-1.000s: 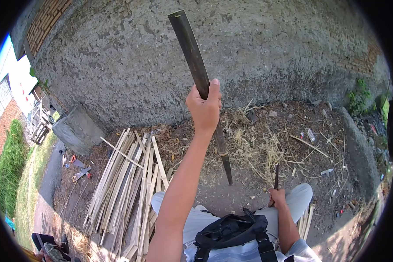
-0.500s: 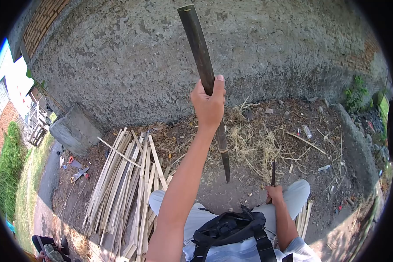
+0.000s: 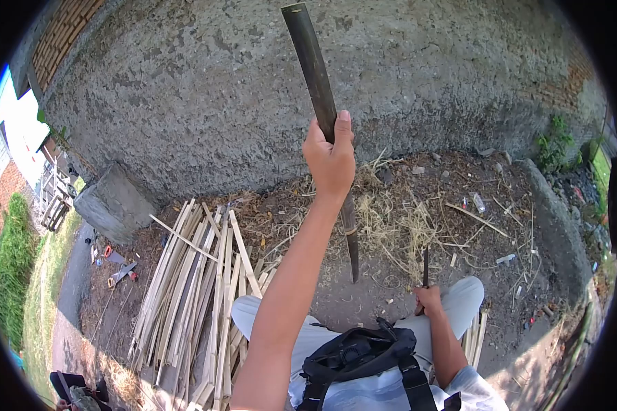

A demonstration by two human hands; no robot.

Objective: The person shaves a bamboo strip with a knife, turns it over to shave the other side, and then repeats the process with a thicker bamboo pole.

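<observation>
Concrete wall (image 3: pixel 425 75) behind, pile of split bamboo strips (image 3: pixel 192 288) on dirt at left. Left hand (image 3: pixel 331 159) grips dark bamboo pole (image 3: pixel 315 75) mid-length, near upright, raised. Right hand (image 3: pixel 428 299) closed around knife (image 3: pixel 425 264) by the knee.

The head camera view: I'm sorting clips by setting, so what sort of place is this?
Probably an outdoor yard used for splitting bamboo. A rough concrete wall rises over bare dirt, a pile of bamboo slats lies there, and the left hand holds a dark bamboo pole.

Bare dirt ground (image 3: pixel 363 301) with split bamboo slats (image 3: pixel 192 288), dry straw (image 3: pixel 397 219).
</observation>
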